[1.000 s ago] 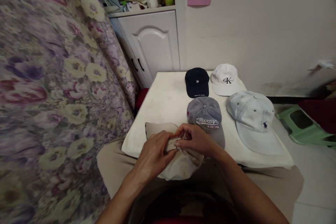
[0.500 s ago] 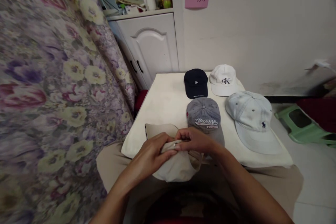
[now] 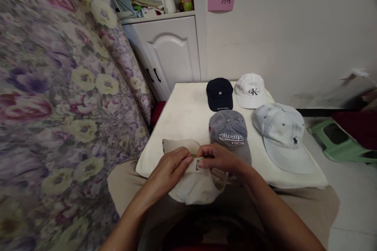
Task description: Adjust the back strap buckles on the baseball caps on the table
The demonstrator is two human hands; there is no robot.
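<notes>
Between my hands is a beige baseball cap (image 3: 194,188), its brim pointing away to the far left and its back strap nearest me. My left hand (image 3: 172,166) pinches the rim beside a small metal buckle (image 3: 197,164). On the buckle's other side, my right hand (image 3: 218,159) grips the strap between thumb and fingers. Part of the cap's inside is hidden by my fingers. Just beyond my right hand lies a grey cap (image 3: 229,125) with white lettering, partly covered by that hand.
On the cream-covered table (image 3: 182,113) sit a navy cap (image 3: 219,93), a white cap (image 3: 250,90) and a pale denim cap (image 3: 282,133). A floral curtain (image 3: 59,106) hangs at left. A green stool (image 3: 332,137) stands at right, a white cabinet (image 3: 171,55) behind.
My left thumb has drawn back from the buckle toward the left, so more of the buckle shows. My right hand keeps its grip on the strap.
</notes>
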